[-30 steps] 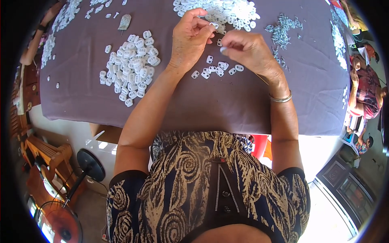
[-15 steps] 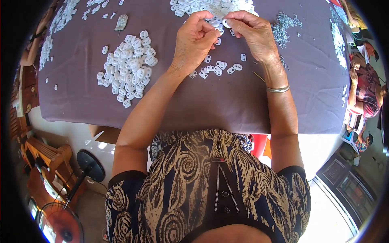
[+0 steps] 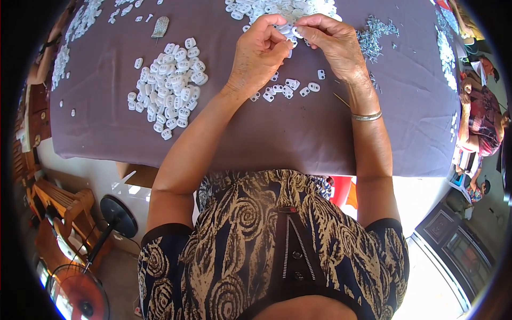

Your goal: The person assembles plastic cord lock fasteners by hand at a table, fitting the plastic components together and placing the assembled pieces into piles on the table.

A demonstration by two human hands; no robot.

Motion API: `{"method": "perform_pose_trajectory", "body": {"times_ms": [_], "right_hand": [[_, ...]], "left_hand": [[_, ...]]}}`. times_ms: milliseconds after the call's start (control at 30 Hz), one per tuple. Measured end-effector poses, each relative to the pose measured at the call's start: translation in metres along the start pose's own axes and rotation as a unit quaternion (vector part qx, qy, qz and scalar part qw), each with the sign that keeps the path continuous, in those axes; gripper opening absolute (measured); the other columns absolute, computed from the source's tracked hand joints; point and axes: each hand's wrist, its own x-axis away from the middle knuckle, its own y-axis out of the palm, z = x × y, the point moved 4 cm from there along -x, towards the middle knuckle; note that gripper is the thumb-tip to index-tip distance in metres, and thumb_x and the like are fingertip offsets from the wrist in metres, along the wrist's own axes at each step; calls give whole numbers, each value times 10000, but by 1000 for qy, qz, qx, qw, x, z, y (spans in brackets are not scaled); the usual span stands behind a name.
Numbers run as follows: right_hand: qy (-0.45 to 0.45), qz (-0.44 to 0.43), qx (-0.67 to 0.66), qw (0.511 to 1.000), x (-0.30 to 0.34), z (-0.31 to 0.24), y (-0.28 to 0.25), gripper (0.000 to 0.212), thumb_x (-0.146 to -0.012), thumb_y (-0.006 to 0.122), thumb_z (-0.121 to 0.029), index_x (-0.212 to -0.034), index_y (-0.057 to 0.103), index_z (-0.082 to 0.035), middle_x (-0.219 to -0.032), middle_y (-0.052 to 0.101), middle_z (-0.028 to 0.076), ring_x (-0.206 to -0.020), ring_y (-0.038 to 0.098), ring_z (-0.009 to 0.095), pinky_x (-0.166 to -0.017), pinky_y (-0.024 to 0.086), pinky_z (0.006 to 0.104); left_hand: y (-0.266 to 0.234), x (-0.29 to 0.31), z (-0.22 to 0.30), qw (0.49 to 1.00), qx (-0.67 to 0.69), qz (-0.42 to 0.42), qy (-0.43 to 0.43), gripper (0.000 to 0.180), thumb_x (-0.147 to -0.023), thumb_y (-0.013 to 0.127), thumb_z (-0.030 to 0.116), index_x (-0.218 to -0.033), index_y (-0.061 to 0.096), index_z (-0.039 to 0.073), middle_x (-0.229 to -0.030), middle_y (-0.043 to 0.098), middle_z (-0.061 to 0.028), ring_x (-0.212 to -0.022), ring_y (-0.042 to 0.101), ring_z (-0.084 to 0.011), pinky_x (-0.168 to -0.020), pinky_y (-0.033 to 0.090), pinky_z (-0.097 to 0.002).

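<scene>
My left hand [image 3: 258,53] pinches a small white plastic piece [image 3: 290,41] between thumb and finger, partly hidden by the fingertips. Just to its right, my right hand [image 3: 333,45] grips another small white rounded piece [image 3: 296,32] in its fingertips. The two pieces are close together; whether they touch I cannot tell. Below the hands, several loose white two-holed pieces [image 3: 288,92] are scattered on the dark tablecloth [image 3: 298,138]. A heap of white oval two-holed cord locks [image 3: 170,80] lies left of my left forearm.
Beyond my hands spreads a large pile of white pieces [image 3: 277,7]. Tiny grey metal parts [image 3: 376,40] lie heaped right of my right hand. A thin yellowish stick [image 3: 340,100] rests by my right wrist. A fan [image 3: 118,216] stands lower left; other people sit at the right.
My left thumb and fingers have shifted slightly, bringing the left piece a little nearer the right one. My right hand has hardly moved.
</scene>
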Motion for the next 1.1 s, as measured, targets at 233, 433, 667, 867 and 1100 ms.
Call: {"method": "perform_pose_trajectory", "body": {"times_ms": [233,433,667,867,1100], "right_hand": [[-5,-22,61,998,0,-2,0,146,-869,655,-111,-973,690,-15,-803,624,-10,-682,478,61,-627,418,210],[-10,-20,9,1000,-2,4,-1,141,-868,661,-117,-965,697,-22,-827,644,-10,-683,488,61,-635,432,210],[-29,-9,37,999,1,-4,3,153,-868,670,-136,-971,700,-27,-848,668,-3,-704,531,58,-637,456,207],[-22,-13,58,998,3,-4,7,150,-879,658,-137,-969,696,-22,-827,662,-5,-690,534,54,-626,460,199],[-88,10,23,996,9,-1,17,199,-814,719,-86,-995,659,-32,-714,592,-36,-648,505,17,-576,435,184]], "left_hand": [[1,1,0,1000,-2,-1,-4,338,-833,624,10,-1145,494,14,-750,593,-22,-622,559,-62,-507,474,-205],[2,2,0,1000,-8,-2,-20,380,-847,601,-36,-1206,491,21,-831,613,-34,-707,570,-85,-580,472,-222],[3,2,1,1000,7,-3,1,380,-846,599,-42,-1205,490,16,-829,610,-40,-684,574,-96,-580,481,-226],[2,2,1,999,43,13,3,330,-849,602,-1,-1156,481,-3,-774,599,-36,-617,573,-83,-526,497,-222],[-2,2,-1,997,70,8,-17,355,-859,591,-45,-1193,484,6,-821,620,-67,-700,611,-125,-583,516,-252]]}}
